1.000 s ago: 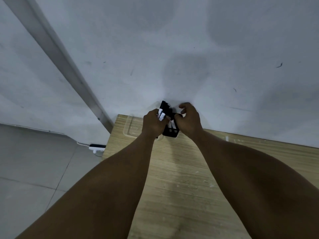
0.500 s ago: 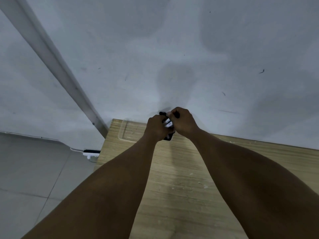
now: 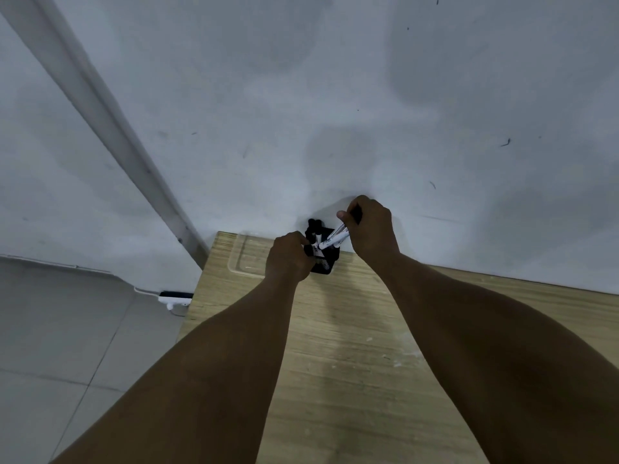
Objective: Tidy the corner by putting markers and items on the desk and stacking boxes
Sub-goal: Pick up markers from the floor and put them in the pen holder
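At the far edge of a wooden table (image 3: 351,363) against a grey wall (image 3: 301,95), a person's right hand (image 3: 371,229) grips a white marker (image 3: 334,241), tilted with its lower end over a black holder (image 3: 326,259); the left hand (image 3: 288,256) curls around the holder's near side, where more markers (image 3: 315,229) stand, beside a clear tray (image 3: 244,259)

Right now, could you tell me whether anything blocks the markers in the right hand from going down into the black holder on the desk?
Partly. The right hand grips two markers tilted toward the black holder. Markers already standing in it and the left hand, resting at its rim, crowd the opening; only the gap on the right side looks free.
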